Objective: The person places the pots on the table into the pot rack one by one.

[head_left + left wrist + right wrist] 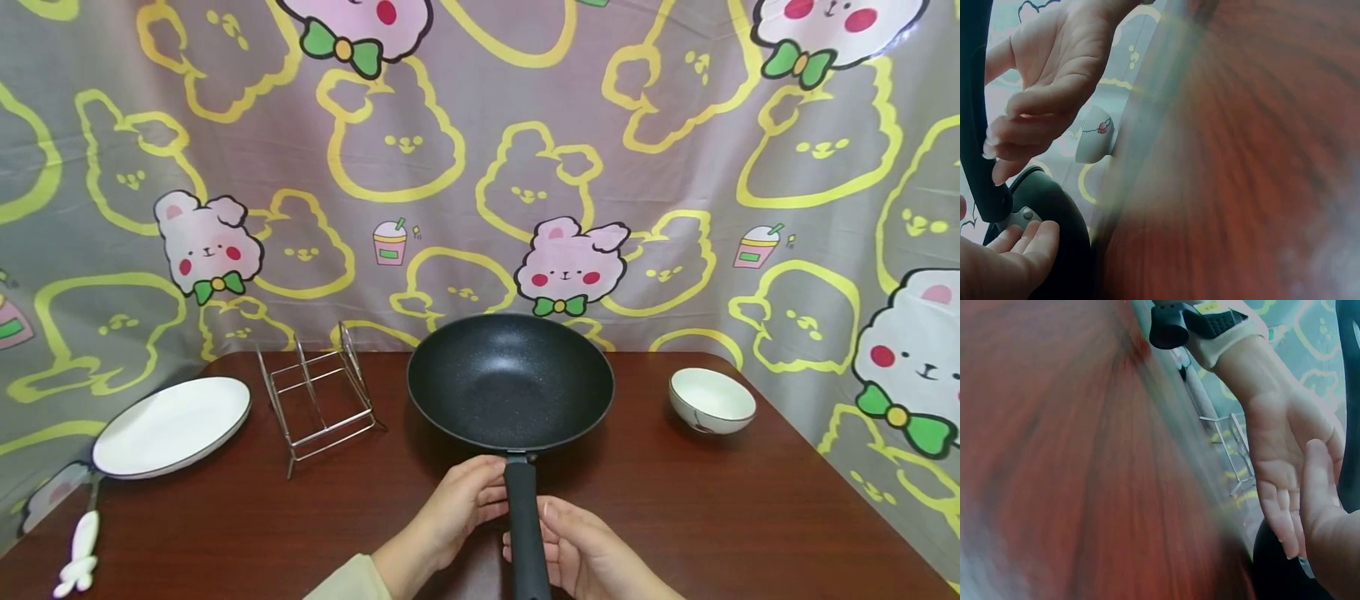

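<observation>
A black wok (510,383) stands on the table, its long black handle (527,525) pointing towards me. My left hand (461,508) is at the handle's left side near the pan joint, thumb against it and fingers extended beneath. On the other side, my right hand (585,546) lies lower along the handle, its relaxed fingers passing under so that the tips show on the left. Neither hand closes round the handle. The left wrist view shows the fingers of the left hand (1022,250) by the metal joint (1025,215). In the right wrist view the left palm (1282,437) is spread.
A wire rack (318,400) stands left of the wok, with a white oval plate (176,425) further left. A white-handled utensil (81,550) lies at the left edge. To the right sits a small white bowl (711,402). A patterned curtain (450,225) hangs behind the brown table (300,517).
</observation>
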Motion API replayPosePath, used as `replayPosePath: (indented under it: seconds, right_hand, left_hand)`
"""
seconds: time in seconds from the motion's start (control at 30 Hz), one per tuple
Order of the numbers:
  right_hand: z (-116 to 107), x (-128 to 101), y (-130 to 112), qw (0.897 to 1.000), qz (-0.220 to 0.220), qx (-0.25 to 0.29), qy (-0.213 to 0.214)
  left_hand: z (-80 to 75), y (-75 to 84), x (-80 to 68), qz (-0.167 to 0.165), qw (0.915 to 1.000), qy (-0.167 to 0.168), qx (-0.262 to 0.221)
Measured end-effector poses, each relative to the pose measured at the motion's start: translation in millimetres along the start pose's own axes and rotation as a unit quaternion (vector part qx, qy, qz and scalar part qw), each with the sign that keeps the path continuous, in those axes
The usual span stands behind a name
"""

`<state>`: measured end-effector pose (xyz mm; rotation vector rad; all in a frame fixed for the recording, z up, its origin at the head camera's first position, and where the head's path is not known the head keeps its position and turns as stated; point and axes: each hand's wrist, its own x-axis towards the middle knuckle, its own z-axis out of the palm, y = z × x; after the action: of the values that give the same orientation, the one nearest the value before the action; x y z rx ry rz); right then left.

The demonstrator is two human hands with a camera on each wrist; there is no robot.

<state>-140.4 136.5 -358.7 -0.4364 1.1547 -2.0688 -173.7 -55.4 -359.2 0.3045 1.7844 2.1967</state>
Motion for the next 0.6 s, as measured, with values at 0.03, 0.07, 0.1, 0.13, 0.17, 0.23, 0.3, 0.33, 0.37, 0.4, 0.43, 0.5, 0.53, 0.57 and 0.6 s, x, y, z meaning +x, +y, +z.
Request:
replayPosePath:
  seconds: [0.03,0.07,0.1,0.13,0.17,0.23,0.3,0.33,0.37,0.4,0.43,0.5,0.53,0.57,0.6]
  right_hand:
    - [0.8,0.3,0.8,1.0,0.001,0.008,-0.002]
    - [1.5,0.6,1.6,1.0,-0.002,0.014,-0.007]
    - [2.2,1.0,2.5,1.0,-0.004,0.019,-0.011]
    - [2.8,1.4,3.3,1.0,-0.005,0.026,-0.014]
    - [3.4,1.9,4.0,0.999,-0.005,0.033,-0.017]
    - [4.1,3.0,5.8,0.999,-0.008,0.042,-0.023]
    - [4.9,3.8,7.0,0.998,-0.01,0.051,-0.026]
    - [5.2,4.2,7.5,0.998,-0.011,0.054,-0.028]
    - [5.5,4.7,8.2,0.998,-0.015,0.054,-0.031]
    - [5.7,5.1,8.9,0.998,-0.018,0.055,-0.033]
    - [6.0,5.6,9.3,0.998,-0.021,0.057,-0.035]
    - [6.2,6.8,10.8,0.997,-0.028,0.058,-0.045]
    - [6.3,7.4,11.4,0.996,-0.032,0.058,-0.052]
    - [6.3,7.9,11.9,0.996,-0.035,0.059,-0.058]
    - [6.4,8.4,12.3,0.996,-0.036,0.061,-0.062]
  left_hand:
    - [0.3,-0.2,0.7,0.0,1.0,0.0,-0.004]
    - [0.7,-0.3,1.4,0.001,1.0,0.001,-0.009]
    - [1.0,-0.5,1.9,0.001,0.9999,0.001,-0.014]
    - [1.4,-0.7,2.5,0.003,0.9998,0.002,-0.018]
    - [1.9,-0.7,3.2,0.002,0.9997,0.002,-0.023]
    - [3.1,-1.1,4.2,0.002,0.9994,0.003,-0.035]
    - [4.4,-1.7,5.2,0.001,0.9988,0.003,-0.048]
    - [5.0,-1.9,5.8,-0.001,0.9985,0.002,-0.054]
    - [5.7,-2.2,6.2,-0.002,0.9982,0.002,-0.06]
    - [6.2,-2.5,6.6,-0.002,0.9979,0.001,-0.065]
    - [6.7,-2.9,7.1,-0.003,0.9976,0.0,-0.069]
    - [7.6,-3.7,7.8,-0.004,0.9972,-0.001,-0.075]
    - [8.2,-4.1,8.2,-0.003,0.997,-0.002,-0.077]
    - [8.7,-4.4,8.6,0.0,0.9968,-0.005,-0.08]
    - [9.1,-4.7,8.8,0.001,0.9966,-0.006,-0.082]
